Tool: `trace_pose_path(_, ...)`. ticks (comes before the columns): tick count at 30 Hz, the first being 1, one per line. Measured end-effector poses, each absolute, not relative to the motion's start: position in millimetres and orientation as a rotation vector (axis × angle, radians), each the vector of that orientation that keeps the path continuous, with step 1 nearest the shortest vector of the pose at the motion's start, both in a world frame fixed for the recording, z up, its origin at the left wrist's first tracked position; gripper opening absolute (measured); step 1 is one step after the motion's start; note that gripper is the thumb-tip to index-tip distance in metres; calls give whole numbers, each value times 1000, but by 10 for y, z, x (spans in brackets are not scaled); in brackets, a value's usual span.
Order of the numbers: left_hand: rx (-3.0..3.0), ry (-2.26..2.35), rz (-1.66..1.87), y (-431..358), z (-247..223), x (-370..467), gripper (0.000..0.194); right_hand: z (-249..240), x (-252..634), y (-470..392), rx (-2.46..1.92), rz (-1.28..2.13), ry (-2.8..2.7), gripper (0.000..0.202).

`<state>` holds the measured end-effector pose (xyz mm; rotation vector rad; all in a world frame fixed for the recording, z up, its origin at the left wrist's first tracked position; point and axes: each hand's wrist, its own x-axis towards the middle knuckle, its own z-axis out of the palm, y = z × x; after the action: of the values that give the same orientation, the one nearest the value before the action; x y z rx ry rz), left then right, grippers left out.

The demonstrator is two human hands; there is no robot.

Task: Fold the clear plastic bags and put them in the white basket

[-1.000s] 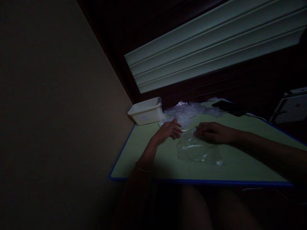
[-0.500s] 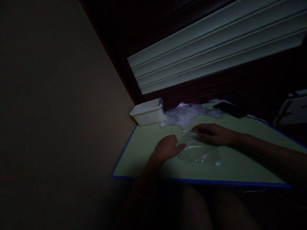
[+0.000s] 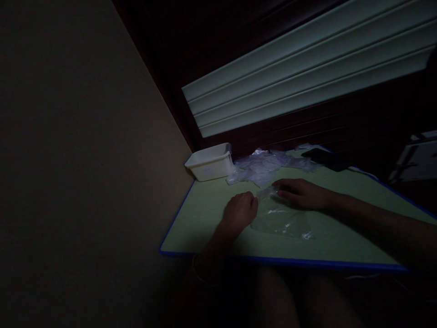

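Observation:
A clear plastic bag [image 3: 283, 222] lies flat on the pale green table [image 3: 205, 228], its creases catching the light. My left hand [image 3: 241, 209] is closed at the bag's left edge, its thumb folded in against the fingers. Over the bag's upper part is my right hand [image 3: 300, 193], palm down, fingers curved and the thumb apart from them. Its fingertips are at the bag's top edge; whether they press on the film is too dark to tell. Behind both hands is a loose pile of clear plastic bags [image 3: 261, 166].
A white plastic bin [image 3: 211, 168] stands at the table's far left corner, against the wall [image 3: 102, 182]. At the back right lies a dark flat object [image 3: 327, 159]. The table has a blue edge [image 3: 290, 262], with my knees below it. The room is dim.
My left thumb, stretched out over the bag before, has closed in against the fingers. The right hand and the bag have hardly shifted.

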<state>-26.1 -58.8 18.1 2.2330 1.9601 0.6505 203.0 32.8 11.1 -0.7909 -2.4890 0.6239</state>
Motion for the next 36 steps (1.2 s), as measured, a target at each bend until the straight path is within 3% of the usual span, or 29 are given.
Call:
trace_pose_path(6, 2167, 1868, 720, -660, 197, -248, 30, 141, 2003, 299, -800, 559, -2519, 53)
trace_pose_path(11, 2122, 1834, 715, -752, 149, -246, 53, 137, 1991, 305, -823, 496, -2526, 50)
trace_pose_path(21, 2128, 1801, 805, -716, 45, -302, 43, 122, 2013, 330, -740, 359, -2455, 43)
trace_pose_path(36, 2139, 1743, 878, -707, 150, -287, 38, 147, 1822, 275, -573, 285, -2588, 54)
